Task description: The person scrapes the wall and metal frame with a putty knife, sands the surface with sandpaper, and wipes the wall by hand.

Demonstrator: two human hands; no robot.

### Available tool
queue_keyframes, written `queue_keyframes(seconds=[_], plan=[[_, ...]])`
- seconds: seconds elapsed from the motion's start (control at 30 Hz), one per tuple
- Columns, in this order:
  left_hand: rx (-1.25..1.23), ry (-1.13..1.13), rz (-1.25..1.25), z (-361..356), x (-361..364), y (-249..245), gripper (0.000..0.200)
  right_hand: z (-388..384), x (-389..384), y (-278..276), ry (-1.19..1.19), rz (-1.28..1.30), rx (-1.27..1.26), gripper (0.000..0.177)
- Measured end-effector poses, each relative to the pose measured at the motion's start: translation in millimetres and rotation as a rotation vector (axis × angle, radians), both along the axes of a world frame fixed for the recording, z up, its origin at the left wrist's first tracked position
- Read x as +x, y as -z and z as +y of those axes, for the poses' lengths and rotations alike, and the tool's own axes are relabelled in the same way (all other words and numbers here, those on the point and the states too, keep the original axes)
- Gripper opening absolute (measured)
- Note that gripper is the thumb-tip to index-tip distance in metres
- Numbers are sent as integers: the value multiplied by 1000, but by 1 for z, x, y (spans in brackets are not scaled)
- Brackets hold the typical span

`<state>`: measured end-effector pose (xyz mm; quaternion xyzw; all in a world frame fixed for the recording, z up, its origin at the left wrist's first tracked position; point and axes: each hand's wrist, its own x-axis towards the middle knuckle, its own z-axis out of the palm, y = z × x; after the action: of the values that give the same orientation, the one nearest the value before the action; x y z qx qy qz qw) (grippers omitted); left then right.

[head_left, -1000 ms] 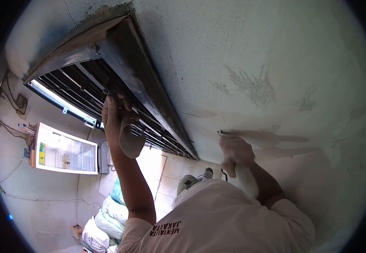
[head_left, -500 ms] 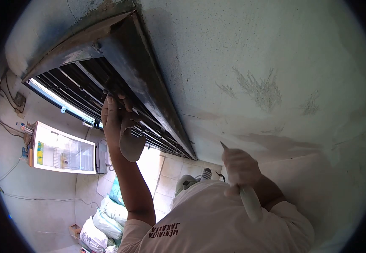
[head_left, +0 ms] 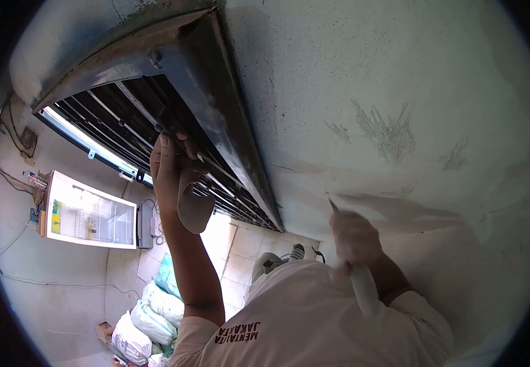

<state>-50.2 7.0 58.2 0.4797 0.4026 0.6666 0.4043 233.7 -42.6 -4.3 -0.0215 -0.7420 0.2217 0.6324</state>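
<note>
My left hand (head_left: 170, 156) is raised to the dark metal bars of a window grille (head_left: 216, 116), its fingers bent at one bar. A curled tan sheet (head_left: 195, 211) with a torn edge, like sandpaper, hangs from this hand beside the wrist. My right hand (head_left: 355, 237), slightly blurred, is closed in a fist in front of my chest, near the wall. It grips a pointed tool; a dark tip (head_left: 333, 206) sticks out above the fist, and a pale, thick handle (head_left: 364, 290) extends below it.
The pale green wall (head_left: 460, 73) on the right bears grey scuff marks (head_left: 387, 128). At the left stands a glass-door display fridge (head_left: 94, 211), with cables on the wall behind. Several filled white sacks (head_left: 155, 312) are piled on the floor. Pale tiles (head_left: 240, 251) lie below.
The view has shifted slightly, so the grille and wall marks sit a little further right. My left hand stays at the bars; my right fist keeps its grip on the tool.
</note>
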Motion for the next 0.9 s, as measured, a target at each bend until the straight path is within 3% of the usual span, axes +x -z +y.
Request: queue_keyframes(seconds=[0.07,0.2,0.23,0.3,0.37,0.47,0.57,0.77,0.87,0.9], plan=[[-3,13,8,-2,-1,-1,38,24,5,29,-102,-46,-130,45],[15,-9,55,0,-3,1,41,0,8,9,-104,-52,140,48],[-17,-29,44,-2,0,-2,42,-13,10,-10,-77,-85,54,53],[-51,-66,26,-2,5,-3,43,7,17,10,34,-90,132,56],[-53,-107,9,-1,8,-2,44,17,15,13,3,-86,52,58],[-57,-8,10,0,-3,1,45,12,23,-3,-73,-178,76,44],[-63,31,21,-2,-7,0,41,-6,23,-18,-85,-148,76,44],[42,84,57,1,-12,7,33,25,9,20,-123,-71,-94,46],[23,7,17,-2,-1,1,31,-7,6,-7,7,-93,-13,45],[19,3,16,-2,-1,0,31,-13,14,-9,-52,-147,9,43]])
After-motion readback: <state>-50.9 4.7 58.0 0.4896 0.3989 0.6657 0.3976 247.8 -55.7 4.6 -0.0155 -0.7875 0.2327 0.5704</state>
